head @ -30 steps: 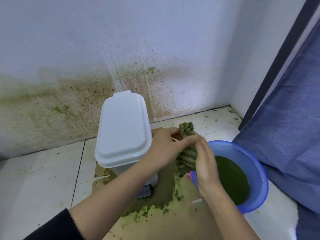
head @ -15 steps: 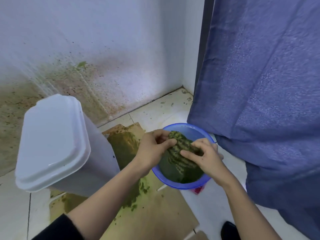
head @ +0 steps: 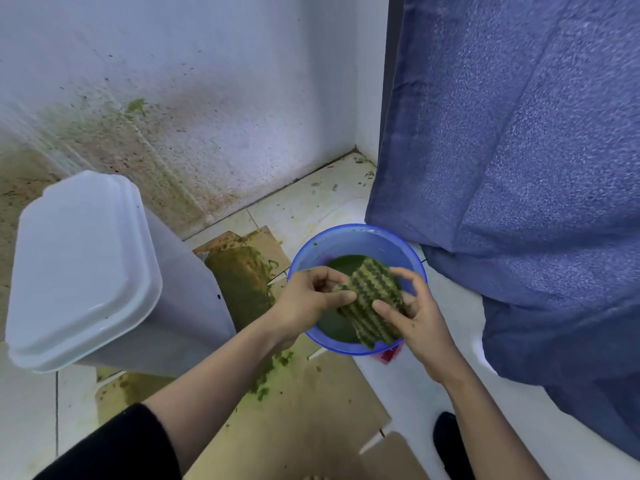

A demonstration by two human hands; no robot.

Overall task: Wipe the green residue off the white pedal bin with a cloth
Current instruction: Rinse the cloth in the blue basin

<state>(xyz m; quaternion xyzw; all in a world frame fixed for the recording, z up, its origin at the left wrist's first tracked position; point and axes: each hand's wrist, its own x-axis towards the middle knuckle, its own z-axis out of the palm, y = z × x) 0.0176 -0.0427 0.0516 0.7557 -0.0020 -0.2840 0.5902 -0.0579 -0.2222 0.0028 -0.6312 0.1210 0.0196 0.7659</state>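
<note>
The cloth point(head: 372, 301), soaked green with dark zigzag stripes, hangs over a round blue plastic basin point(head: 346, 241) of green liquid; the left hand point(head: 308, 299) pinches its left edge between thumb and fingers, the right hand point(head: 422, 320) curls round its right edge; the white pedal bin point(head: 86, 268), smooth and glossy, lid closed, stands left by the spattered wall point(head: 207, 98); its base is hidden; smeared cardboard point(head: 311, 410) lies below.

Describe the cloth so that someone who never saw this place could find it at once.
Start at the big blue curtain on the right; at its foot stands a blue basin of green water. Over it, the left hand and the right hand hold the cloth, the only thing with dark zigzag stripes.
</note>
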